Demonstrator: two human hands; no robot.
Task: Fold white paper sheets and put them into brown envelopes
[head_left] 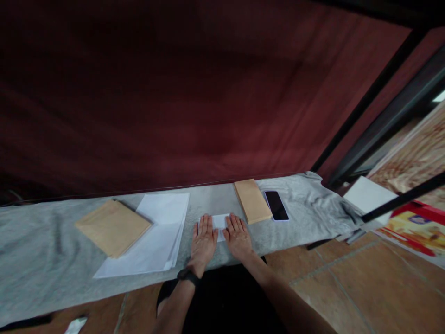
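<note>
A small piece of white paper [219, 221], seemingly folded, lies on the grey cloth in front of me. My left hand [203, 239] rests flat on its left side with the fingers stretched out. On the right side of the paper my right hand [238, 236] is pressed flat in the same way. Both hands cover parts of the paper, so its outer ends are hidden. Left of my left hand is a stack of white sheets [160, 246], with brown envelopes [113, 227] lying over its left part. Beyond my right hand sits another stack of brown envelopes [253, 201].
A smartphone [276, 205] with a dark screen lies right of the envelopes. The grey cloth [38, 250] covers a long narrow surface, rumpled at its right end. A dark red curtain [194, 102] hangs behind it. Dark metal bars [368, 102] and a red-yellow box [413, 229] are at the right.
</note>
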